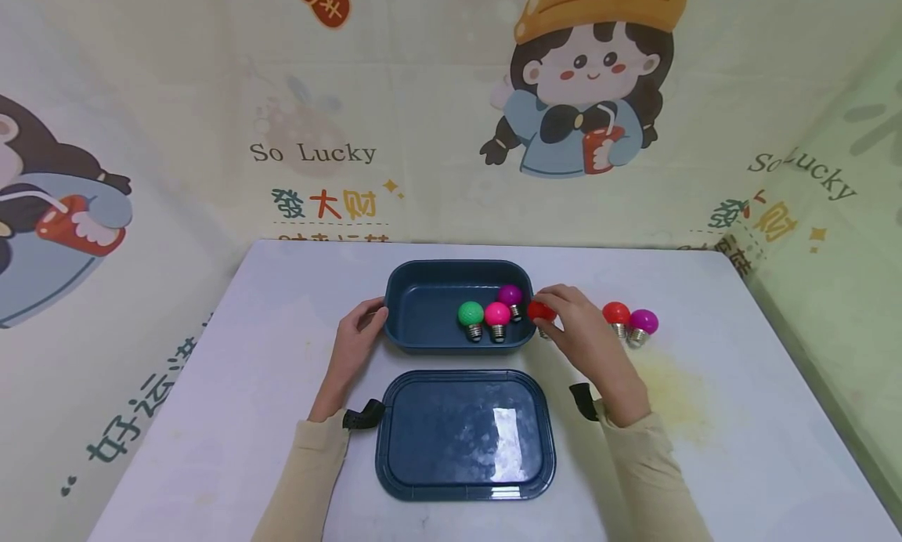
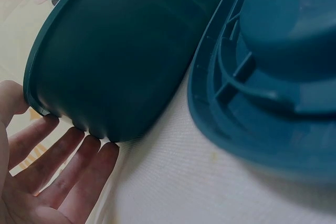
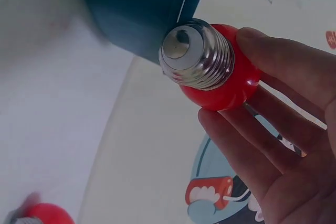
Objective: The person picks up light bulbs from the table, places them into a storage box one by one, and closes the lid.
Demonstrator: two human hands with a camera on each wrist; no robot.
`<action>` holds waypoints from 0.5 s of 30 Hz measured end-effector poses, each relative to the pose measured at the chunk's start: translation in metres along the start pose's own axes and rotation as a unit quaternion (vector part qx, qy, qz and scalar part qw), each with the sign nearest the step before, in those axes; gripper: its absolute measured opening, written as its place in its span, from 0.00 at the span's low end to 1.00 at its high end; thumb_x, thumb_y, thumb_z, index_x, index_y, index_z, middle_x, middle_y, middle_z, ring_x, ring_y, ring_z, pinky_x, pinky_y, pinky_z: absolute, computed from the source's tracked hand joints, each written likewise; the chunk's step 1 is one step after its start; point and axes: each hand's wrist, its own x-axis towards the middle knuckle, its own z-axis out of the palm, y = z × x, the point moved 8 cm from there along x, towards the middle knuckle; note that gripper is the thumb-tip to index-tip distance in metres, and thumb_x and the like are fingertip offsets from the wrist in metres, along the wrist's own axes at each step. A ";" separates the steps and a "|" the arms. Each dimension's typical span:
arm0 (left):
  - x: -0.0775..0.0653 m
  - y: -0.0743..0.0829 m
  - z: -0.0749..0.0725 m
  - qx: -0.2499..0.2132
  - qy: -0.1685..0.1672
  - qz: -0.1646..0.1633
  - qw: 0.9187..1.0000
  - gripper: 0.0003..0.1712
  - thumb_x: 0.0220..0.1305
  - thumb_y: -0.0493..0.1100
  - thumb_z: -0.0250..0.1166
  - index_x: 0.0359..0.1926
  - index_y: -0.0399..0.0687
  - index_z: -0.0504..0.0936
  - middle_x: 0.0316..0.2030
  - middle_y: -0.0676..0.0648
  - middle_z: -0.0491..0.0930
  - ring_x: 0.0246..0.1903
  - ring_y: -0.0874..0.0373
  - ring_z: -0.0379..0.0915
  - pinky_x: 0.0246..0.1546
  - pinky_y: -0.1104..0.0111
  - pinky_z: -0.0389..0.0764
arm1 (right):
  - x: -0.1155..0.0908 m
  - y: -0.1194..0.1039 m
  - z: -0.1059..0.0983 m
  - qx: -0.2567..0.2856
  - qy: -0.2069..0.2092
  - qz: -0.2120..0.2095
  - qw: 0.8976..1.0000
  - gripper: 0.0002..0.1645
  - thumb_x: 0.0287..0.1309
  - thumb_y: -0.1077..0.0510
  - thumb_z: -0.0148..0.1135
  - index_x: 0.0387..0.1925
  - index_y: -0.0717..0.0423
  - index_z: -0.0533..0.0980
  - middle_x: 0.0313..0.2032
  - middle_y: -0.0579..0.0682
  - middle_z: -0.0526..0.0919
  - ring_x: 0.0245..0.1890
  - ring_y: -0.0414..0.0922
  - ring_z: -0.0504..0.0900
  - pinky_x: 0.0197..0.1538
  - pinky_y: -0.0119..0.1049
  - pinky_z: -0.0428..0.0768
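Fingers (image 2: 94,169) of the left hand (image 1: 354,338), nearly straight and slightly apart, touch the left end of a dark-blue rectangular plastic box (image 1: 426,315). Beside its right end, the right hand (image 1: 581,327), slanting inward, pinches a red round bulb with silver screw base (image 1: 541,311); whether this bulb touches the box, I cannot tell. Farther right, another red bulb (image 3: 52,214) is cut off in right wrist view.

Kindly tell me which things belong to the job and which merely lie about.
Likely the job:
red bulb in right hand
container, touched by left hand
green bulb, pink bulb, purple bulb inside
loose red bulb, loose purple bulb

Seemingly lying about:
lid
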 end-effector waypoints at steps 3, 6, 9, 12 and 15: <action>0.005 -0.015 0.000 0.000 0.006 0.001 1.000 0.23 0.75 0.42 0.56 0.64 0.33 0.73 0.62 0.33 0.74 0.63 0.42 0.71 0.52 0.87 0.70 | 0.003 -0.004 0.002 0.002 -0.001 -0.001 1.000 0.24 0.52 0.64 0.74 0.53 0.60 0.80 0.52 0.59 0.81 0.55 0.56 0.78 0.50 0.50 0.84; 0.009 -0.028 0.000 0.000 0.011 0.002 1.000 0.24 0.75 0.46 0.57 0.64 0.37 0.74 0.62 0.37 0.75 0.63 0.46 0.72 0.53 0.86 0.71 | 0.005 -0.009 0.004 0.004 -0.002 -0.008 1.000 0.25 0.52 0.64 0.74 0.54 0.60 0.80 0.52 0.59 0.81 0.55 0.56 0.78 0.50 0.49 0.84; 0.010 -0.031 0.000 0.000 0.013 0.006 1.000 0.24 0.74 0.49 0.58 0.64 0.40 0.75 0.61 0.39 0.76 0.62 0.48 0.73 0.54 0.84 0.72 | 0.007 -0.013 0.006 0.007 -0.002 -0.017 1.000 0.26 0.52 0.64 0.75 0.54 0.60 0.80 0.52 0.59 0.81 0.55 0.56 0.78 0.51 0.49 0.84; 0.010 -0.031 0.000 -0.007 0.015 0.008 1.000 0.24 0.73 0.50 0.59 0.62 0.41 0.76 0.60 0.40 0.76 0.61 0.49 0.74 0.53 0.83 0.73 | 0.009 -0.018 0.006 0.011 -0.002 -0.024 1.000 0.27 0.51 0.63 0.76 0.54 0.60 0.80 0.52 0.59 0.81 0.55 0.55 0.78 0.51 0.47 0.84; 0.010 -0.031 0.000 -0.007 0.014 0.012 1.000 0.24 0.74 0.49 0.59 0.63 0.40 0.76 0.60 0.40 0.76 0.61 0.48 0.73 0.53 0.84 0.73 | 0.011 -0.023 0.008 0.013 -0.001 -0.029 0.999 0.28 0.49 0.63 0.77 0.54 0.61 0.80 0.52 0.59 0.81 0.54 0.55 0.78 0.51 0.47 0.84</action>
